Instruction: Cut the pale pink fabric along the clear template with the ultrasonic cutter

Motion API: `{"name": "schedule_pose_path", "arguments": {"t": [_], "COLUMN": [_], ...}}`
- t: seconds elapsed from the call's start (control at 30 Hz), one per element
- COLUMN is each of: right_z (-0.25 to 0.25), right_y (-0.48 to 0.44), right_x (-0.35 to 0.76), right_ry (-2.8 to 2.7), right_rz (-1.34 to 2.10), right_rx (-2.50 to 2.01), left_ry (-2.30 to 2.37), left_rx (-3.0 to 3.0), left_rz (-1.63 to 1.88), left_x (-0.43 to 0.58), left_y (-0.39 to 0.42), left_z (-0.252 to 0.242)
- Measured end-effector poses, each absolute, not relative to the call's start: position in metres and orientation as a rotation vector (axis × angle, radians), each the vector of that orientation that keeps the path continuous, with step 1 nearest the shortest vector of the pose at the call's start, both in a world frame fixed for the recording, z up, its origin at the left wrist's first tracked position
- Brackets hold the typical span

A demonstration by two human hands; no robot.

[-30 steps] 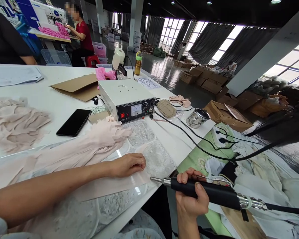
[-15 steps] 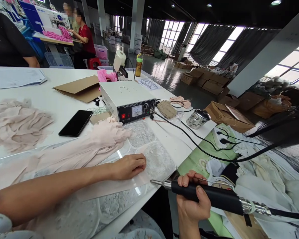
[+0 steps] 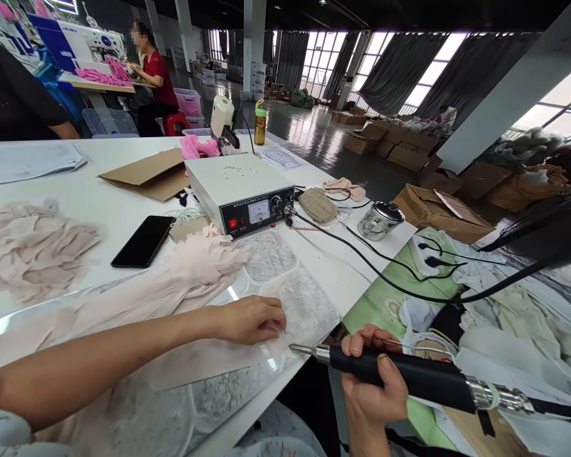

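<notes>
My left hand (image 3: 254,319) rests on a pale pink fabric strip (image 3: 209,363), its fingers curled together on the cloth near the strip's right end. The strip lies over a clear-topped board (image 3: 309,304) with a grey mottled pattern. In my right hand (image 3: 374,387) is a black ultrasonic handpiece (image 3: 423,381), wrapped by the fingers and thumb. Its pointed metal tip (image 3: 302,349) points left, close to the strip's right end; I cannot tell whether they touch. Gathered pale pink fabric pieces (image 3: 200,260) lie beyond my left forearm.
A white generator box (image 3: 238,184) with a dial stands behind the board; black cables run right from it. Around it are a phone (image 3: 143,241), folded cardboard (image 3: 145,174), a metal cup (image 3: 380,222) and more pink fabric (image 3: 33,247). Garments (image 3: 504,324) are heaped beyond the table's right edge.
The view has shifted slightly. My left hand sits slightly farther right, its fingers still curled on the strip. The handpiece stays in my right hand, its tip still by the strip's end.
</notes>
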State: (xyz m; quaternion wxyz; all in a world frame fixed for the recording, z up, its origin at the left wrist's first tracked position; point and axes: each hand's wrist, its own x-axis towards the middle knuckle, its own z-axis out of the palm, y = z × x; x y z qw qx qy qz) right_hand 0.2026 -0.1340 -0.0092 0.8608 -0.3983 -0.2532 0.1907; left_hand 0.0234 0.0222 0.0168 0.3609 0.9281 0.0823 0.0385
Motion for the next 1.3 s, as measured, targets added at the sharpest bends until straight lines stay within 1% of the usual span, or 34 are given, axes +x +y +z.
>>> {"name": "schedule_pose_path", "arguments": {"t": [0.23,0.43,1.3], "right_z": [-0.008,-0.006,-0.004], "right_y": [-0.135,-0.134,-0.139], "right_x": [0.2,0.198,0.2], "right_ry": [-0.532,-0.527,-0.549], "right_rz": [0.395,0.397,0.389], "right_rx": [-0.833,-0.824,-0.814], "left_ry": [0.212,0.26,0.15], "left_rx": [2.403,2.415,2.638], "left_rz": [-0.003,0.033,0.14], "left_x": [0.042,0.039,0.019], "left_y": [0.016,0.012,0.009], "left_z": [0.023,0.017,-0.006]}}
